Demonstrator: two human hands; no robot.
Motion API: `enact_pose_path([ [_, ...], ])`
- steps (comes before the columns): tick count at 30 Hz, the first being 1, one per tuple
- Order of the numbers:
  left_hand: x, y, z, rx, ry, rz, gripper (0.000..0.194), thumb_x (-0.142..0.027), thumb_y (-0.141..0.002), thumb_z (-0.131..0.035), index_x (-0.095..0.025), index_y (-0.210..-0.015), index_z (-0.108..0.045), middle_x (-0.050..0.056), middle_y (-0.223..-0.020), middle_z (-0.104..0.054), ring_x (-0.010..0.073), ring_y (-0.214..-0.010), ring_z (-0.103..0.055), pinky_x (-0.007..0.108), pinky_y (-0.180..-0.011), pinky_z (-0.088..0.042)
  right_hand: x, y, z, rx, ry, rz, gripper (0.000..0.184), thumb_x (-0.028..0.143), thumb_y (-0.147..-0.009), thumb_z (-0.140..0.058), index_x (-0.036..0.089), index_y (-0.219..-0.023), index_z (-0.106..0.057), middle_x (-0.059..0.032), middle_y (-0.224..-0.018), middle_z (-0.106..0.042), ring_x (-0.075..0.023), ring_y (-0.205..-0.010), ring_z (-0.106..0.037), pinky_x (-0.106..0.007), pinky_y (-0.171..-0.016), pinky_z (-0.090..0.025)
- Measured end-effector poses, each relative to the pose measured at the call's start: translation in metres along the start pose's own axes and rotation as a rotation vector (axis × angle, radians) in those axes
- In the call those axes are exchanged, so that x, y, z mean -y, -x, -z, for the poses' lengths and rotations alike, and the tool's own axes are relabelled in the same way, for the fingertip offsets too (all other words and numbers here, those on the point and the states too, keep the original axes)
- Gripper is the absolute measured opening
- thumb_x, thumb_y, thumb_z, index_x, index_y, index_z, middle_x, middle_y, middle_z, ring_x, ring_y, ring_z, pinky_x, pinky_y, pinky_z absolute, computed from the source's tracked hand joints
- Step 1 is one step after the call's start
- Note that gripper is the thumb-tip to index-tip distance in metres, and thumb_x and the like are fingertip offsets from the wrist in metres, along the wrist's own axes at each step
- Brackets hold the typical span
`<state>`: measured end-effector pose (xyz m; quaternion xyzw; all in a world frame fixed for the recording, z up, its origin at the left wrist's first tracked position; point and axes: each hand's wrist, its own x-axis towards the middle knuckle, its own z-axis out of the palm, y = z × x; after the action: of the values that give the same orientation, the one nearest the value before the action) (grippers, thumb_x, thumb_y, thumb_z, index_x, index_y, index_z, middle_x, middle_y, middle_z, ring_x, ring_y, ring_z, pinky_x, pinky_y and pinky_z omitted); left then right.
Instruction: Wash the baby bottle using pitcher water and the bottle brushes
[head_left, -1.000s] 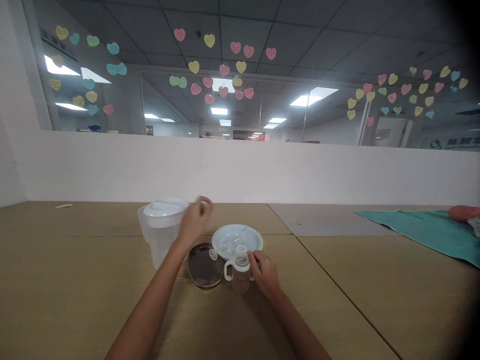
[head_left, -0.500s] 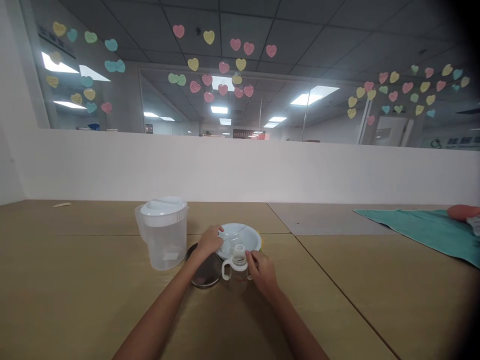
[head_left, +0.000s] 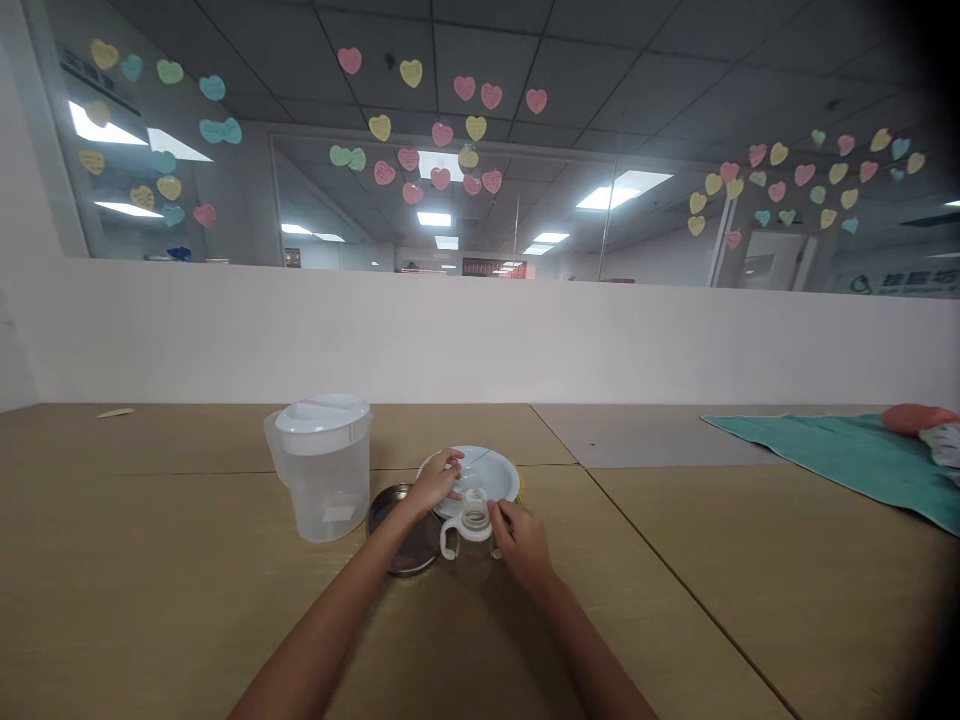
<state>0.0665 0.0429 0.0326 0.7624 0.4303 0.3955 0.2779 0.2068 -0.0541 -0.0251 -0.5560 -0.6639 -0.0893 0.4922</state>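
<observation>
A clear baby bottle [head_left: 474, 545] with white side handles and an uncapped neck stands upright on the table. My right hand [head_left: 522, 542] is closed at its right side, fingertips pinched by the collar; its right handle is mostly hidden. Just behind stands a white bowl [head_left: 495, 465] with clear or whitish pieces in it, too faint to name. Over the bowl's left part reaches my left hand [head_left: 437, 484], thumb and fingers apart, nothing visible between them. Below that wrist lies a round metal tray [head_left: 409, 560], partly covered by my forearm.
A translucent lidded pitcher [head_left: 326, 490] stands left of the metal tray. At the far right a green cloth [head_left: 840, 450] carries a reddish object [head_left: 916, 420]. A small flat tan piece [head_left: 115, 412] lies at the far left. A white wall [head_left: 450, 335] borders the table's back.
My left hand has moved slightly right and farther over the bowl, its thumb and fingers now spread. More of the metal tray shows. My right hand stays at the bottle; the view has shifted slightly.
</observation>
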Motion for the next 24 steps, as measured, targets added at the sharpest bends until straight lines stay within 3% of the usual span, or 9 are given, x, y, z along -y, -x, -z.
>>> enact_pose_path([
  [3,-0.017,-0.001,0.014,-0.043,0.042,-0.041,0.025,-0.018,-0.077,-0.046,-0.015,-0.098,-0.06,0.008,-0.098,-0.062,0.0124,-0.072,-0.06,0.019,-0.05,-0.048,-0.001,0.001,0.0,0.003,-0.011,-0.003,0.046,0.039,-0.092,-0.03,0.017,-0.057,-0.05,-0.0006,-0.053,-0.051,-0.01,-0.05,-0.04,-0.022,-0.051,-0.023],
  [5,-0.036,0.003,0.036,-0.161,0.039,-0.109,0.024,-0.02,-0.08,-0.044,-0.016,-0.097,-0.06,0.007,-0.097,-0.062,0.0124,-0.077,-0.059,0.019,-0.056,-0.048,-0.001,0.001,0.0,-0.005,-0.008,0.005,0.046,0.039,-0.092,-0.03,0.016,-0.057,-0.051,-0.0009,-0.053,-0.052,-0.0101,-0.051,-0.041,-0.022,-0.052,-0.023],
  [9,-0.072,0.019,0.094,-0.82,-0.036,-0.441,0.019,-0.024,-0.082,-0.045,-0.017,-0.091,-0.061,0.003,-0.09,-0.063,0.0125,-0.079,-0.056,0.021,-0.063,-0.046,-0.001,0.001,-0.002,-0.018,0.012,0.016,0.046,0.038,-0.092,-0.03,0.016,-0.057,-0.051,-0.0013,-0.054,-0.052,-0.0104,-0.052,-0.041,-0.022,-0.052,-0.023],
  [12,-0.072,0.025,0.141,-1.293,0.03,-0.473,0.016,-0.02,-0.08,-0.048,-0.015,-0.089,-0.061,0.002,-0.086,-0.062,0.0124,-0.08,-0.055,0.024,-0.07,-0.044,-0.002,0.001,-0.003,-0.008,0.022,0.011,0.046,0.037,-0.093,-0.029,0.016,-0.058,-0.052,-0.0018,-0.055,-0.053,-0.0106,-0.053,-0.043,-0.023,-0.053,-0.024],
  [14,-0.055,0.023,0.172,-1.453,0.138,-0.448,0.015,-0.015,-0.076,-0.05,-0.014,-0.087,-0.061,0.002,-0.086,-0.061,0.0131,-0.082,-0.055,0.025,-0.071,-0.043,-0.002,0.001,-0.004,-0.003,0.026,0.006,0.047,0.037,-0.093,-0.028,0.016,-0.058,-0.053,-0.0025,-0.056,-0.054,-0.0108,-0.055,-0.045,-0.022,-0.054,-0.024],
  [17,-0.014,0.014,0.211,-1.47,0.291,-0.212,0.014,-0.013,-0.069,-0.052,-0.014,-0.081,-0.059,-0.001,-0.082,-0.059,0.0135,-0.083,-0.054,0.026,-0.074,-0.042,-0.002,0.001,-0.005,-0.003,0.035,0.009,0.048,0.036,-0.093,-0.027,0.016,-0.058,-0.053,-0.0029,-0.057,-0.054,-0.0109,-0.056,-0.045,-0.022,-0.055,-0.025],
  [19,0.013,0.007,0.228,-1.374,0.406,-0.014,0.012,-0.013,-0.071,-0.045,-0.013,-0.077,-0.055,-0.001,-0.073,-0.055,0.011,-0.07,-0.053,0.026,-0.067,-0.041,-0.002,0.001,-0.005,0.0,0.039,0.014,0.049,0.036,-0.094,-0.026,0.016,-0.058,-0.053,-0.0026,-0.056,-0.053,-0.0109,-0.055,-0.044,-0.023,-0.054,-0.024],
  [22,0.043,0.0,0.232,-1.183,0.449,0.113,0.008,-0.02,-0.071,-0.047,-0.012,-0.069,-0.048,-0.002,-0.056,-0.05,0.0103,-0.049,-0.046,0.024,-0.05,-0.036,-0.002,0.001,-0.005,0.001,0.04,0.011,0.048,0.036,-0.094,-0.026,0.016,-0.058,-0.052,-0.0026,-0.056,-0.053,-0.0109,-0.054,-0.044,-0.023,-0.054,-0.024],
  [24,0.054,-0.004,0.225,-1.064,0.439,0.111,0.014,-0.027,-0.073,-0.049,-0.014,-0.069,-0.046,-0.004,-0.051,-0.047,0.0096,-0.045,-0.043,0.023,-0.046,-0.032,-0.002,0.001,-0.005,0.007,0.034,0.007,0.048,0.036,-0.094,-0.027,0.016,-0.058,-0.052,-0.0026,-0.056,-0.053,-0.0109,-0.055,-0.044,-0.023,-0.054,-0.024],
])
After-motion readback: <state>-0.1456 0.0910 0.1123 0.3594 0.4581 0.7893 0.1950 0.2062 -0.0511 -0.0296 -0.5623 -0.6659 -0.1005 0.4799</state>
